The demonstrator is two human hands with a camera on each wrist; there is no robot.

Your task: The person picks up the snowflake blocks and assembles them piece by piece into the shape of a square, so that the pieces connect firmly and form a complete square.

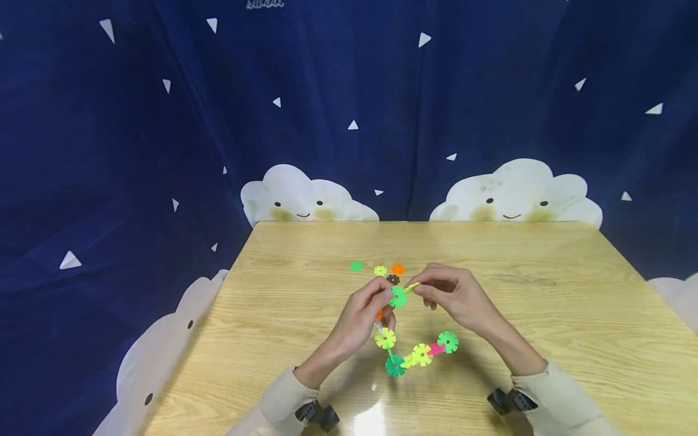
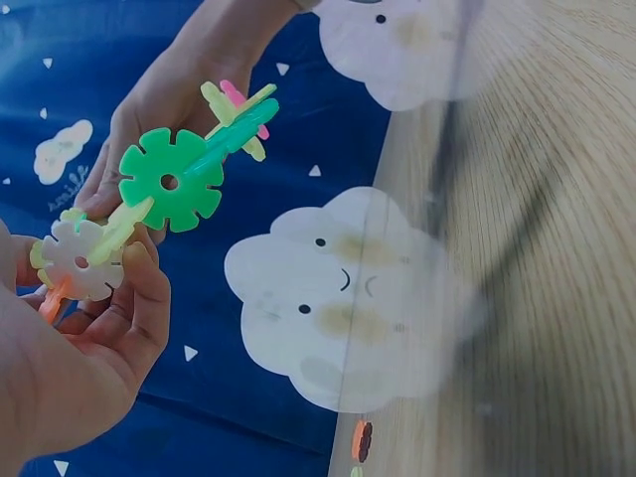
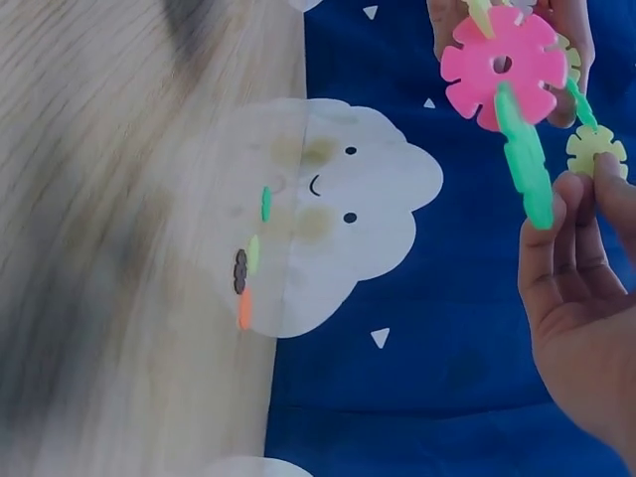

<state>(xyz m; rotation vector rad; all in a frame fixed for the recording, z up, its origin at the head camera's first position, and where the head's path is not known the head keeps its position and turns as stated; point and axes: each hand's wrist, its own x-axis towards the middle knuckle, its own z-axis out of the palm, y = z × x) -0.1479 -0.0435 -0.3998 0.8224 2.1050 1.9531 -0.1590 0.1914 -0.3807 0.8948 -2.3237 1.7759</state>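
Observation:
My left hand point(image 1: 354, 315) grips one end of a chain of interlocking plastic snowflake discs, its fingertips at a green disc point(image 1: 398, 297). The chain hangs below that hand and curves right: a white disc point(image 2: 81, 260), a yellow disc point(image 1: 385, 338), a dark green disc point(image 1: 395, 366), another yellow disc point(image 1: 422, 355), a pink disc point(image 3: 502, 65) and a green end disc point(image 1: 448, 342). Between thumb and fingers, my right hand point(image 1: 455, 297) pinches a yellow snowflake disc point(image 3: 596, 144) edge-on against the upper green disc. Fingers partly hide how far the two slot together.
Loose discs lie on the wooden table point(image 1: 545, 290) beyond the hands: green point(image 1: 357, 266), yellow point(image 1: 380, 270), orange point(image 1: 397, 269) and brown point(image 1: 392, 280). A dark blue curtain point(image 1: 382, 91) with clouds and white triangles hangs behind the table's far edge.

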